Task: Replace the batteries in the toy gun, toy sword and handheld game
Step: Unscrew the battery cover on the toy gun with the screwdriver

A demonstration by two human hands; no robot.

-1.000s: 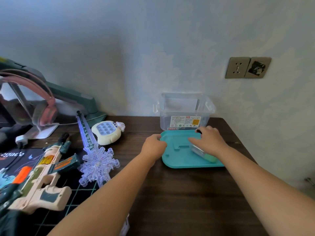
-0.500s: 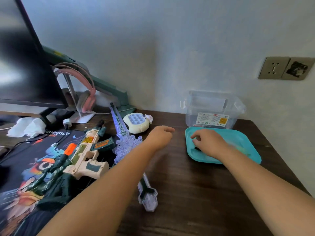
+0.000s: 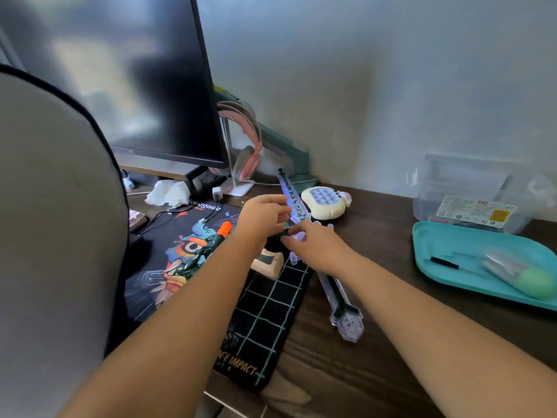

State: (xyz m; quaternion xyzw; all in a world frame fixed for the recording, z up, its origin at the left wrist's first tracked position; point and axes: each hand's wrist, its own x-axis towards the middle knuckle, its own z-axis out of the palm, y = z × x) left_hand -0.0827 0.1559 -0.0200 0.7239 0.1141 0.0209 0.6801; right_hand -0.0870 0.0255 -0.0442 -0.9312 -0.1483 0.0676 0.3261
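Your left hand (image 3: pixel 262 217) & right hand (image 3: pixel 318 247) meet over toy gun (image 3: pixel 266 263) on mat (image 3: pixel 271 312), toy sword (image 3: pixel 337 297) just beside. Fingers (image 3: pixel 272 201) curled; can't tell what they grip. Rt forearm may sweep it off bench (image 3: pixel 385 230).

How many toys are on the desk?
3: the toy gun on the mouse mat, partly hidden by the left arm; the toy sword right of it; the handheld game behind, beside the sword's blade. Others may be hidden.

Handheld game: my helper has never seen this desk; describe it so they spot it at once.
On the dark wooden desk, look near the back wall, right of the translucent toy sword. The rounded cream plastic handheld game lies there, alone in having a grid of lilac bubble buttons.
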